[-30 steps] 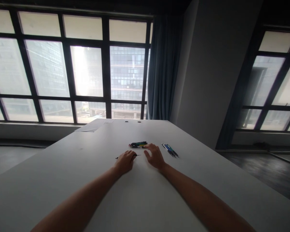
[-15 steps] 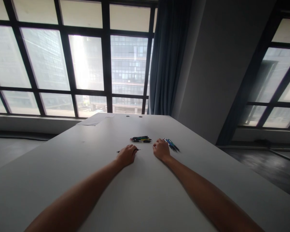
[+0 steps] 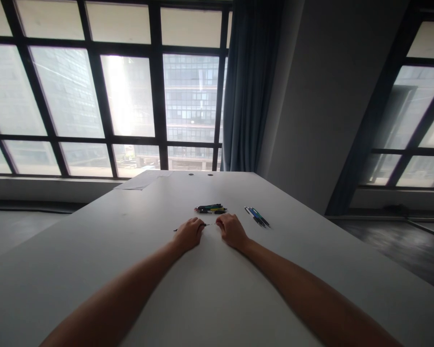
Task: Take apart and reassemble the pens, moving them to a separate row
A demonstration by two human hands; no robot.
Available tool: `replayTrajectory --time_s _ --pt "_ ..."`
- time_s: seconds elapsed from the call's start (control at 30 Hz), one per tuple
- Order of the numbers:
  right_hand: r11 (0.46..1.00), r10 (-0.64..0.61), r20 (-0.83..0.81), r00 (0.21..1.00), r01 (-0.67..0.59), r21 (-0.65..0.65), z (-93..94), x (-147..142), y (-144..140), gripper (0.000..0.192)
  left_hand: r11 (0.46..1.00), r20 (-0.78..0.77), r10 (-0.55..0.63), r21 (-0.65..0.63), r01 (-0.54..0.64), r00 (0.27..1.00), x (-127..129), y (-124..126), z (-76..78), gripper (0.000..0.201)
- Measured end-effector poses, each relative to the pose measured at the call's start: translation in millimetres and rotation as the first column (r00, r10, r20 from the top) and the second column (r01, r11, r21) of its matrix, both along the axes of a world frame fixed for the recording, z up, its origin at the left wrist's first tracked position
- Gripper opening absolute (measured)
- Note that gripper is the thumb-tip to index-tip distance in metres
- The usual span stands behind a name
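Note:
My left hand [image 3: 189, 233] is closed around a dark, slim pen [image 3: 207, 224]. One end of it sticks out past the fingertips on the right, and the other shows behind the hand at the left. Facing it, my right hand [image 3: 232, 231] has its fingers pinched together close to the pen's thin tip, a small gap apart. Whatever is between those fingers is too small to make out. Just beyond both hands lies a pile of pens [image 3: 210, 209], mostly dark with some yellow and green. To the right of my right hand, several blue and black pens [image 3: 257, 217] lie side by side.
Both forearms rest over a long white table [image 3: 188, 299]. White paper sheets [image 3: 135, 181] lie at its far left edge, and two dark round discs [image 3: 210, 175] show near the far end. Beyond stand windows, a blue curtain [image 3: 243, 96] and a grey pillar [image 3: 318, 106].
My right hand has moved left, away from the blue and black pens, to the tip of the pen in my left hand. My left hand has barely moved.

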State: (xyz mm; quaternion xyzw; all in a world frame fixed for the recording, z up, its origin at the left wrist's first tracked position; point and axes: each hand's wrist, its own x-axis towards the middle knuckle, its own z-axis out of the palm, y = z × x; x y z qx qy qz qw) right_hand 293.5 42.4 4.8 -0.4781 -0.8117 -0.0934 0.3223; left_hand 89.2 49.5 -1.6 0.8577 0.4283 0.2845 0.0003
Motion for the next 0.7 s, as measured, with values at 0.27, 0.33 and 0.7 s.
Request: replayTrajectory --time_s 0.27,0.33,0.7 --pt "0.996 0.074 0.024 0.997 -0.075 0.043 1.4 -3.0 -4.2 0.012 0.998 0.034 -0.064 0.016 0.063 0.997 0.3 -0.4 -0.5 0.027" --pt "0.995 0.077 0.023 0.997 -0.079 0.058 1.1 -3.0 -4.3 0.011 0.998 0.035 -0.069 0.019 0.068 0.997 0.5 -0.9 -0.1 0.027" --pt "0.996 0.022 0.017 1.000 -0.024 0.083 4.1 -6.4 -10.4 0.012 0.998 0.024 -0.058 0.015 0.057 0.998 0.8 -0.4 -0.4 0.028"
